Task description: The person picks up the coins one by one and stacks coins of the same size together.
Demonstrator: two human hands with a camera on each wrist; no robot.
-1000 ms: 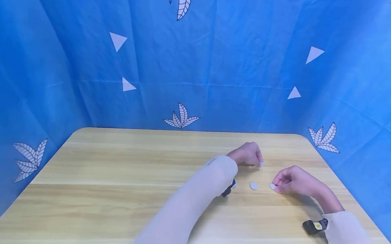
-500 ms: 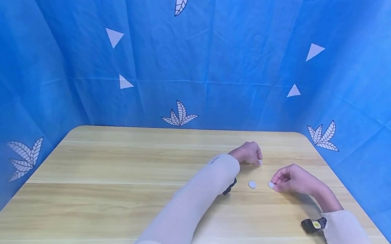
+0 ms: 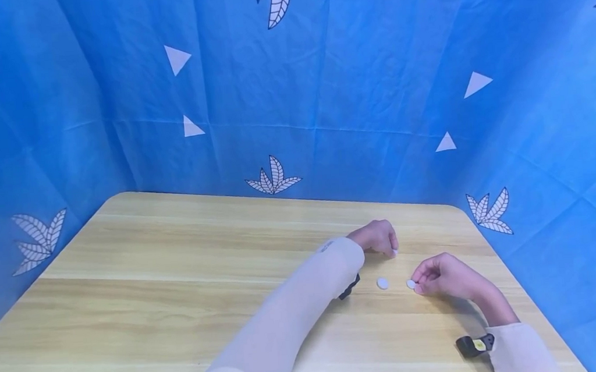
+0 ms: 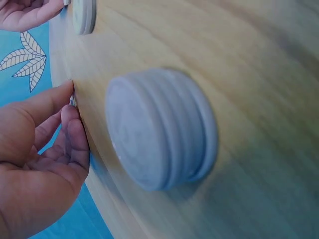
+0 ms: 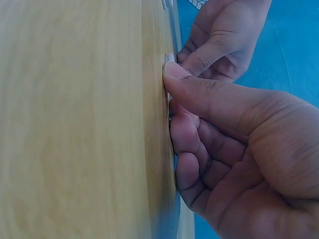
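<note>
Toward the back right of the table, my left hand (image 3: 381,239) pinches at a small white disc (image 3: 395,252); in the left wrist view its thumb and fingers meet low at the wood, mostly covering the disc. Nearer me, my right hand (image 3: 449,277) pinches at another white disc (image 3: 411,284) at the tabletop, with thumb and fingertips at its edge. A white round stack (image 3: 383,283) stands between the hands. Close to my left wrist, a taller stack of several grey-white discs (image 4: 159,132) fills the left wrist view; in the head view the sleeve covers it.
The light wooden table (image 3: 154,291) has a rounded back edge against blue cloth (image 3: 322,90) printed with leaves and triangles. My left sleeve (image 3: 287,315) stretches across the table's middle. A black wrist camera (image 3: 470,346) hangs by my right cuff.
Both hands stay in nearly the same places, fingertips at their discs. The head view shifts slightly; the discs stay where they were on the table.
</note>
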